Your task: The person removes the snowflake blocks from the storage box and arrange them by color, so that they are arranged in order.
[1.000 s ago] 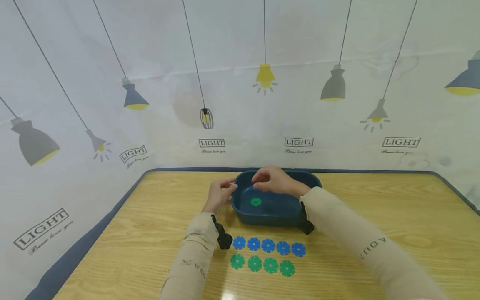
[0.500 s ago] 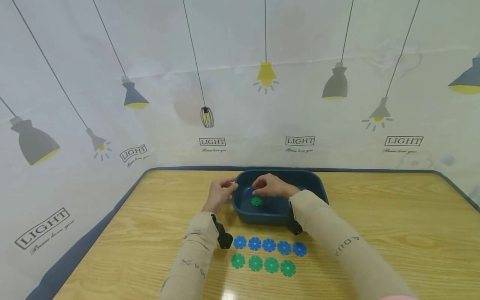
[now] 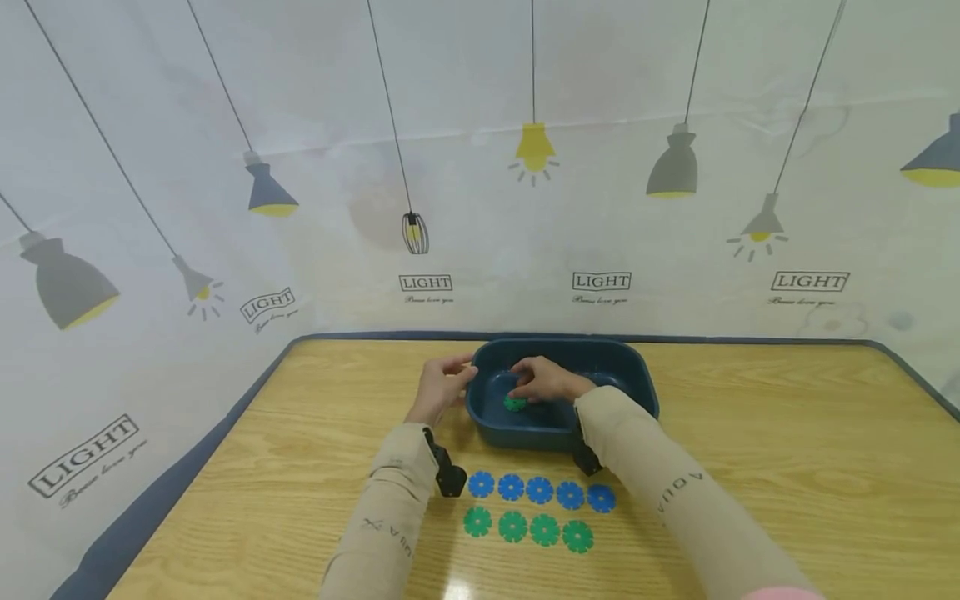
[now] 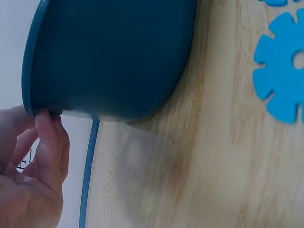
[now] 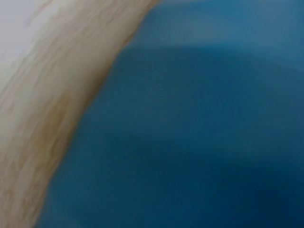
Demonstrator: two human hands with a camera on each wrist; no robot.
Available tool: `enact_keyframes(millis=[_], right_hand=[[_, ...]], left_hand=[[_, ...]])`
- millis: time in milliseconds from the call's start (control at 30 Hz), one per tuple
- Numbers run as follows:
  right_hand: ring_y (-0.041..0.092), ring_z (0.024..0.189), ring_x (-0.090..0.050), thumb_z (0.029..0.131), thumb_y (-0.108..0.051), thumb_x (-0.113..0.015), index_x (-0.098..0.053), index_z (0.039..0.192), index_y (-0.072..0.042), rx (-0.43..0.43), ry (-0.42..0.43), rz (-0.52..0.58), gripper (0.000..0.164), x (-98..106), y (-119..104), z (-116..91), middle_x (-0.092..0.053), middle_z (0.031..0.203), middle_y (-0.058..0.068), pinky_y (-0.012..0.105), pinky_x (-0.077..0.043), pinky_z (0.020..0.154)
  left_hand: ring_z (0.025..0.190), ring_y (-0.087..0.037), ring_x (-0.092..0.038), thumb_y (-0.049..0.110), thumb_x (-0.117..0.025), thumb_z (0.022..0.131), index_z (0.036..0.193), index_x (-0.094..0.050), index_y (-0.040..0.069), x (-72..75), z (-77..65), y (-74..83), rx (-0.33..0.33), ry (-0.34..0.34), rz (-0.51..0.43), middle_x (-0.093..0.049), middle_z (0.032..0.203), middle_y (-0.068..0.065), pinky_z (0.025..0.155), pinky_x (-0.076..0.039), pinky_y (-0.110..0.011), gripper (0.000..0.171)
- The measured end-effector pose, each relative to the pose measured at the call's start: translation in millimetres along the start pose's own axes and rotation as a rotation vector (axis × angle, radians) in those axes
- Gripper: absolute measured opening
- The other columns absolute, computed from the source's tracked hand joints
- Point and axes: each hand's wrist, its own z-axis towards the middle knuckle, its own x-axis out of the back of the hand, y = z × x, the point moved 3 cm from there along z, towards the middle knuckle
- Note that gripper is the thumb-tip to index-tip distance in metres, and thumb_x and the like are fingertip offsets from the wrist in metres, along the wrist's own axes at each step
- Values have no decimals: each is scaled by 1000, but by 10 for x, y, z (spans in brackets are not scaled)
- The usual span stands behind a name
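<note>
A dark blue plastic basin (image 3: 525, 440) stands near the back of the table. My left hand (image 3: 437, 390) pinches its left rim between thumb and fingers, which the left wrist view shows close up on the basin wall (image 4: 109, 61). My right hand (image 3: 551, 381) reaches down inside, fingers bent and fingertips at a green notched disc (image 3: 515, 404) on the basin floor. That hand partly covers the disc, and whether the fingers touch it is hard to see. In the right wrist view only the blurred basin side (image 5: 190, 118) shows, without the hand.
In front of the basin lies a row of blue notched discs (image 3: 539, 490), several in number. Nearer me is a row of several green notched discs (image 3: 544, 530). Behind the wooden table (image 3: 765, 450) hangs a pale cloth (image 3: 480, 183) printed with lamps.
My right hand has gone lower into the basin, down to the green disc. The basin's right end has shifted slightly to the right. My left hand stays on the rim.
</note>
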Motion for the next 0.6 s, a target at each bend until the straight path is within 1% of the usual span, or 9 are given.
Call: enact_keyframes(millis=[233,333,500,600], right_hand=[[26,95,-55,77,-10,-68,-49,119,6,-3,-1,-126,49,1,22,23,-56,105,18,33,-48,77],[25,95,-54,75,-9,-70,-53,116,4,-3,0,-153,46,-2,34,30,-58,101,15,34,-47,79],[21,86,-55,73,-6,-71,-60,109,1,17,3,-192,39,-12,46,42,-59,93,11,31,-48,73],[18,82,-54,73,-5,-71,-62,107,0,13,-4,-207,36,-28,55,46,-58,90,9,29,-48,68]], left_hand=[[86,-30,-60,8,-58,85,116,-59,6,-7,11,5,5,6,11,-54,96,-13,56,-52,-29,31],[85,-29,-61,9,-58,85,117,-59,7,-7,10,6,11,6,16,-54,97,-13,56,-52,-29,31],[83,-26,-61,10,-59,85,117,-59,8,1,17,-2,15,12,18,-55,97,-13,57,-53,-30,31],[82,-24,-61,10,-59,85,117,-59,8,5,21,-15,17,12,26,-55,98,-12,58,-53,-30,32]])
